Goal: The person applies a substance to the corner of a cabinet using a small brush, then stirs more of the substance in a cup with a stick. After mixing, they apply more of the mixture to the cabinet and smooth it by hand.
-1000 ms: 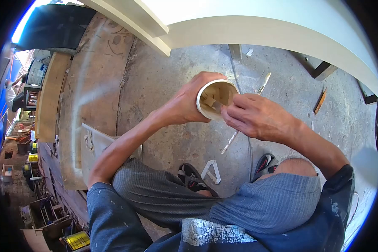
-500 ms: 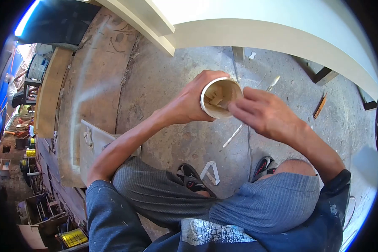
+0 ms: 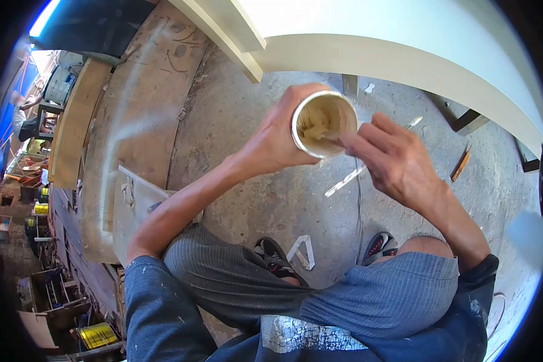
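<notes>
The person's left hand was curved in a wide grip around a round, white-rimmed cup, the thumb side at its upper edge and the other fingers out of sight beneath it. The cup was held above the floor between the knees and the white panel, tilted so that its mouth faced the camera, with thick cream-coloured paste inside. The right hand was nearly closed, its fingers bent and pinched together at the cup's right rim around a short, flat tool that reached into the mouth. Blur and the fingertips hid most of that tool, so its full shape could not be told. A long, thin, white-smeared stick showed on both sides of the right hand; its middle was covered, and whether the fingers gripped it could not be made out.

Below lay the grey concrete floor, with a white, V-shaped piece near the feet and a narrow brown sliver off to the right. A large white panel was cut off at the top, and another person at the far left was small and indistinct.
</notes>
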The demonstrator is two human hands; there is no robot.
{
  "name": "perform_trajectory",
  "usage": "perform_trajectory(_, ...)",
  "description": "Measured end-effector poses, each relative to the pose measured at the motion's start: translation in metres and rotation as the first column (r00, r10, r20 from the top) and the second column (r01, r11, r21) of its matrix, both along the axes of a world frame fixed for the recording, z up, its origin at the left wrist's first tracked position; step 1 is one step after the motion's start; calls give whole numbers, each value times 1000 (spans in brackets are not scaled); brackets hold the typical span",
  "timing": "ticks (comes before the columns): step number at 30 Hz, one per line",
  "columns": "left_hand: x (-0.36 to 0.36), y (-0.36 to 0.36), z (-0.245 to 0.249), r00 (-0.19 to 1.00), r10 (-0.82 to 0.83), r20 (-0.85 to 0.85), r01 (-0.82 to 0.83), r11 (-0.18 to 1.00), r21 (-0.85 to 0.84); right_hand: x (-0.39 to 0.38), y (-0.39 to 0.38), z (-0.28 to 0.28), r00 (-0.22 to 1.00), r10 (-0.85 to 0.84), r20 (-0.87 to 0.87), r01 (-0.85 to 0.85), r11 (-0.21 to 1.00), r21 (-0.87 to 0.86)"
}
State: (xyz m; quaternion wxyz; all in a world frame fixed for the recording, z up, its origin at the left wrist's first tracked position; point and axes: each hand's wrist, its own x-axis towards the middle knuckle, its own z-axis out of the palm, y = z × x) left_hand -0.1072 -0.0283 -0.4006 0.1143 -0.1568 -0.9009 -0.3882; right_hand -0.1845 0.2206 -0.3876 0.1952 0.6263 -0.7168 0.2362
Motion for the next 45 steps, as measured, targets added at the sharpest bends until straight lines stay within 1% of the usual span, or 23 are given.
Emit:
perform_trajectory(3,-3,-3,-2,999,-35,-38,33,998,-50,-2,-5,0,996,-56,-70,49,995,-90)
perform_trajectory(6,-1,3,-1,998,-31,-48,27,997,-75,-1,-8,-8,988,-96,-120,90,994,-54)
perform_trajectory(9,3,1,-2,998,-5,-56,-1,993,-118,2,-7,-14,993,-109,-42,109,994,3)
perform_trajectory(12,4,4,-2,997,38,-67,-48,987,-153,6,-8,-18,963,-177,204,172,984,44)
perform_trajectory(15,5,8,-2,996,80,-30,-84,987,-140,8,-14,-29,871,-187,455,229,973,-38)
perform_trajectory(16,5,7,-4,995,77,-63,-86,983,-160,9,-16,-28,799,-215,561,250,968,15)
perform_trajectory(18,3,5,-8,989,66,-129,-91,976,-200,12,-18,-20,616,-273,739,268,955,130)
perform_trajectory(21,5,7,-10,988,86,-132,-113,970,-215,7,-23,-14,363,-286,887,208,953,223)
perform_trajectory(24,6,7,-17,990,63,-127,-85,982,-170,3,-28,-15,23,-206,978,127,971,202)
perform_trajectory(25,5,7,-18,992,60,-109,-78,983,-164,4,-27,-11,195,-199,960,174,971,166)
perform_trajectory(27,6,6,-19,996,57,-70,-67,986,-152,7,-25,-2,514,-195,835,243,967,76)
perform_trajectory(28,6,4,-21,997,52,-51,-58,990,-125,3,-24,-8,712,-153,685,215,977,-5)
perform_trajectory(29,5,1,-24,998,48,-32,-51,994,-98,-3,-23,-20,864,-108,491,167,983,-77)
perform_trajectory(30,4,0,-25,999,39,-13,-40,997,-70,-6,-22,-23,962,-67,265,105,985,-135)
perform_trajectory(33,6,-1,-27,998,13,68,-10,999,-40,0,-13,-17,996,-84,-17,84,996,-12)
perform_trajectory(36,2,-4,-27,998,1,56,-1,1000,5,8,-13,-32,996,-83,-21,84,996,33)
perform_trajectory(39,5,-4,-26,1000,0,0,0,992,-129,12,-13,-27,977,-105,188,83,989,119)
perform_trajectory(41,6,-2,-30,999,-11,-44,5,991,-135,10,-18,-28,888,-176,424,129,982,138)
perform_trajectory(43,7,-1,-29,997,-17,-72,6,988,-152,10,-20,-26,729,-222,647,161,975,152)
perform_trajectory(45,9,-2,-27,996,-4,-88,-12,984,-180,10,-23,-20,507,-222,833,170,973,156)
